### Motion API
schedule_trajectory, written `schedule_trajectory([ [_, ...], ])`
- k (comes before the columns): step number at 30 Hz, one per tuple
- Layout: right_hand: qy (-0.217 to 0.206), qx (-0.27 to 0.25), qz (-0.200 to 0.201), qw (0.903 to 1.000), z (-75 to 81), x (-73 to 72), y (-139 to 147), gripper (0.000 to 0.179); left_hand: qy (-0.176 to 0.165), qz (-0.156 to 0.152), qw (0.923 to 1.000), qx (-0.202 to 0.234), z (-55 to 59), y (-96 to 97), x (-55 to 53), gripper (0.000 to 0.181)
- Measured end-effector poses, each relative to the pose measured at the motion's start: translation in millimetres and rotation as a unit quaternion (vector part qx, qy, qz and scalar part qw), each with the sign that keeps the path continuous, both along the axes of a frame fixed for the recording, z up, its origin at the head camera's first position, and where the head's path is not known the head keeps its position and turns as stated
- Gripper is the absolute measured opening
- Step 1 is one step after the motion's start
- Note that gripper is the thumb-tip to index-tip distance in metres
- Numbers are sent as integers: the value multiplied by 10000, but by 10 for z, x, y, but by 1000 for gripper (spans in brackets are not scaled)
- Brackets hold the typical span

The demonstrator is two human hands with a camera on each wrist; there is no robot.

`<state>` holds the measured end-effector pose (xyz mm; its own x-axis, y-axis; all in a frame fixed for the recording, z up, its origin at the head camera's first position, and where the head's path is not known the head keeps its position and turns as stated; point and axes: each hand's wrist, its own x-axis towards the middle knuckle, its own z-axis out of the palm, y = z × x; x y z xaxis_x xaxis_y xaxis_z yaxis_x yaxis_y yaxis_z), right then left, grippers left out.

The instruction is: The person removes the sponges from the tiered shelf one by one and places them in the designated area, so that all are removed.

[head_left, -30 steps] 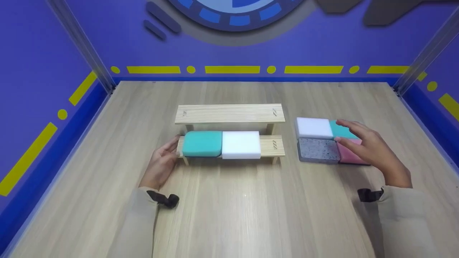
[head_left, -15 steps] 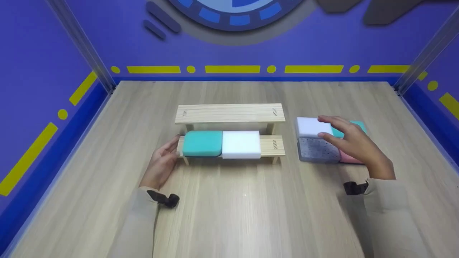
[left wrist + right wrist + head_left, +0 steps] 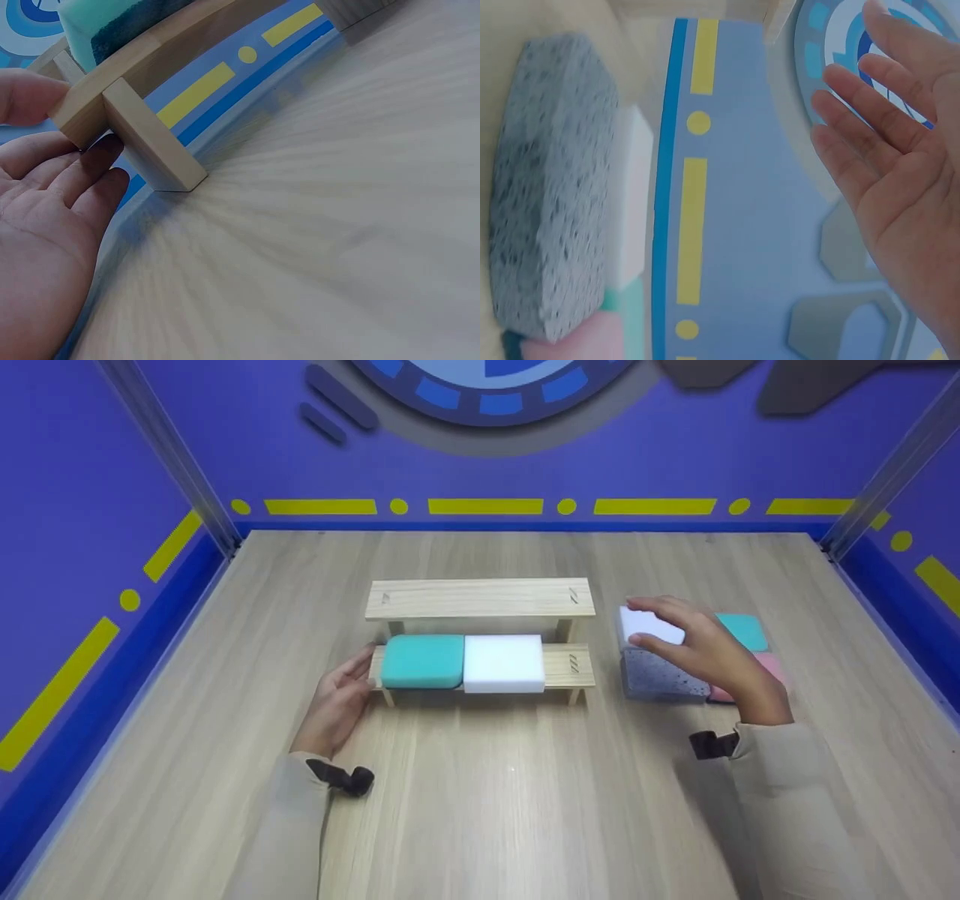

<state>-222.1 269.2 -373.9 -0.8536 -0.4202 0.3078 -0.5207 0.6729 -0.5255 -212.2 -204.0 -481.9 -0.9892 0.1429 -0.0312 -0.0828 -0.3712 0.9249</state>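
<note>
My left hand pinches the left end of the front step of a two-step wooden stand, thumb above the board and fingers under it. On that step lie a teal sponge and a white sponge, side by side. To the right, my right hand hovers, fingers apart and holding nothing, over a block of sponges. That block has a white sponge, partly covered by the hand, a teal one, a grey speckled one and a pink one.
The wood-grain table reaches back to a blue printed wall with yellow dashes. Blue panels stand at both sides, with metal posts in the corners. The stand's upper step sits behind the front one.
My right hand has moved left across the sponge block, from over the teal and pink sponges to over the white one. The left hand and the stand stay put.
</note>
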Motion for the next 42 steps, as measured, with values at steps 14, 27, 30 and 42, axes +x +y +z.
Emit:
schedule_trajectory([
  [14,-99,-12,438,9990,61,-36,-368,50,-48,-45,10000,-32,16,-10,16,65],
  [27,28,88,1069,9942,58,-60,-651,50,0,-58,9999,-121,7,-13,9,65],
  [30,57,174,1169,9930,46,-66,-703,50,48,-78,9998,-156,8,-11,3,65],
  [42,-589,379,1309,9889,13,-82,-898,52,45,-74,9999,-114,9,-11,5,66],
])
